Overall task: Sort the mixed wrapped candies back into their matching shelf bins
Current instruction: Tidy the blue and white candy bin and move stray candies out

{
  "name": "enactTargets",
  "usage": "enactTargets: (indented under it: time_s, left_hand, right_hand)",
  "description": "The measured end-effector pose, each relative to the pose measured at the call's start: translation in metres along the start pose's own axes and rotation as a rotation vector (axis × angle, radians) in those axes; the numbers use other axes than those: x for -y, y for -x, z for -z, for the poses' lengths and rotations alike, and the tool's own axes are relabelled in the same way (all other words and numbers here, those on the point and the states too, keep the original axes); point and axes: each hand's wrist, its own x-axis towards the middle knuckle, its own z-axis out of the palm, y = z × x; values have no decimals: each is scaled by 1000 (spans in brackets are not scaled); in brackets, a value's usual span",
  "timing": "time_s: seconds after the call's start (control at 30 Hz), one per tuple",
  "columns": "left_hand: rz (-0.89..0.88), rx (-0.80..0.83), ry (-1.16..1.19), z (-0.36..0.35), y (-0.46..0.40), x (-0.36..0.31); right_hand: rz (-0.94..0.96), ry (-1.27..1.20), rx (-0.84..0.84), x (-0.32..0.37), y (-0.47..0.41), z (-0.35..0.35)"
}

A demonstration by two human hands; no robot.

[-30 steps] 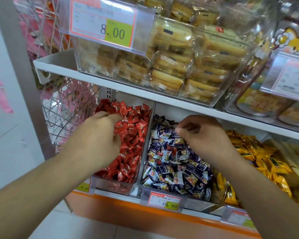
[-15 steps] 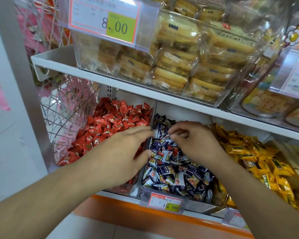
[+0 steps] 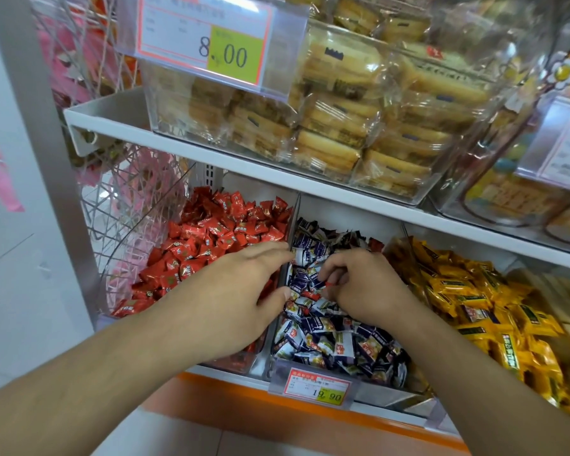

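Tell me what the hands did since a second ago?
The left hand slid right, from the red candies to the divider, fingers now straight. The right hand dipped lower into the blue candies and now pinches a red candy. The yellow candies and price tag stayed put.

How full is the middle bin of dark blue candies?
Nearly full: the dark blue candies are heaped to the divider's top edge.
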Motion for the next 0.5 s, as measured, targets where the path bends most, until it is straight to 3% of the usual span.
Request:
enactTargets:
  time_s: [0.27, 0.4, 0.5]
  left_hand:
    - [25, -37, 47, 2, 0, -1]
    - [92, -95, 104, 6, 0, -6]
    - [128, -107, 147, 8, 0, -9]
  right_hand:
    - [-12, -344, -239, 13, 15, 29]
    - [-15, -499, -208, 29, 24, 42]
    - [-17, -428, -190, 34, 27, 41]
